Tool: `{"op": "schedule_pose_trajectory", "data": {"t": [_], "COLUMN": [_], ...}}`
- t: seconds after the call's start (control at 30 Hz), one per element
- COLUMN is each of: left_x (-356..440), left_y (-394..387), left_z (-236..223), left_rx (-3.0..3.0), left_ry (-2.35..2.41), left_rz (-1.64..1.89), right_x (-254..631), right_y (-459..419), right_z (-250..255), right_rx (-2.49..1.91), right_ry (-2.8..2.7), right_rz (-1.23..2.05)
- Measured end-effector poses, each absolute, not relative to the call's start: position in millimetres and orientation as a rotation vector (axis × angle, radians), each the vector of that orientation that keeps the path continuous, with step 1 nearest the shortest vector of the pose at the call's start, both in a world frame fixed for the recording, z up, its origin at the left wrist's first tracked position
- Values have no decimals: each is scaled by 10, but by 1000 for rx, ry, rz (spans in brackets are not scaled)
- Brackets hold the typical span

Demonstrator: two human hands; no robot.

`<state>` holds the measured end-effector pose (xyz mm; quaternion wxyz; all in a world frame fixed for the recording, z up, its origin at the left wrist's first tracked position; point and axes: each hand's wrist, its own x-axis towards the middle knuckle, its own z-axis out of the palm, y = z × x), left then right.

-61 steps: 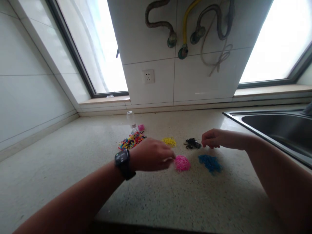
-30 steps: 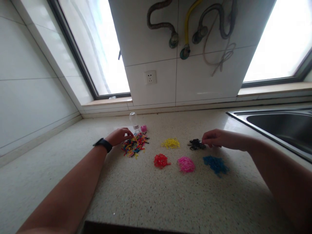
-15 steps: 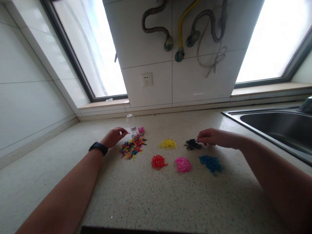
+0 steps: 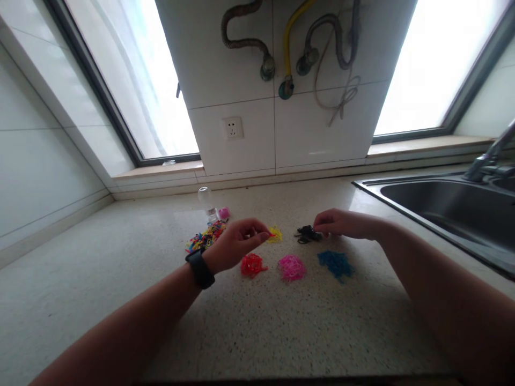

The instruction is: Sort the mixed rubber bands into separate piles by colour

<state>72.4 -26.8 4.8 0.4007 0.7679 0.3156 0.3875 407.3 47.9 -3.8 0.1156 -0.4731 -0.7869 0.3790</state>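
Observation:
My left hand, with a dark watch on the wrist, pinches a small red rubber band in front of the yellow rubber band pile. The closed fingers of my right hand rest at the right edge of the black rubber band pile; what they pinch, if anything, is hidden. Nearer to me lie a red pile, a pink pile and a blue pile. Behind my left hand, the mixed-colour pile is partly covered.
A clear bottle stands upside down at the back left, beside a pink object. To the right, a steel sink with a tap is set into the speckled counter. The tiled wall carries a socket and hoses.
My left hand has moved right from the mixed pile to near the yellow pile, carrying the red rubber band. My right hand stays at the black pile. The view has shifted slightly right.

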Motion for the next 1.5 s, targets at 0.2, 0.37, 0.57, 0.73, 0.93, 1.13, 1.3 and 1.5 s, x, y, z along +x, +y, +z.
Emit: {"op": "schedule_pose_trajectory", "data": {"t": [0.2,0.37,0.57,0.73,0.93,1.13,1.3,1.5], "left_x": [1007,1036,1047,1038,1014,973,851,676], "left_y": [-600,-644,-660,-667,-645,-604,-504,-423], "left_z": [5,31,146,165,174,199,209,325], "left_rx": [1476,1173,1007,983,998,1073,1351,1966], "left_ry": [620,524,455,444,450,437,500,740], "left_rz": [894,937,1019,1021,1034,1040,1018,860], "right_x": [4048,4059,4096,4106,4094,4091,4097,4098], "right_y": [490,510,537,565,562,578,603,591], "right_z": [-64,-85,-122,-150,-150,-167,-197,-181], "right_rx": [-1398,-1406,-1472,-1501,-1531,-1565,-1560,-1549], "right_ry": [-2295,-2279,-2300,-2299,-2324,-2317,-2335,-2339], "right_rz": [1117,1133,1086,1057,1034,1031,1029,1018]}}
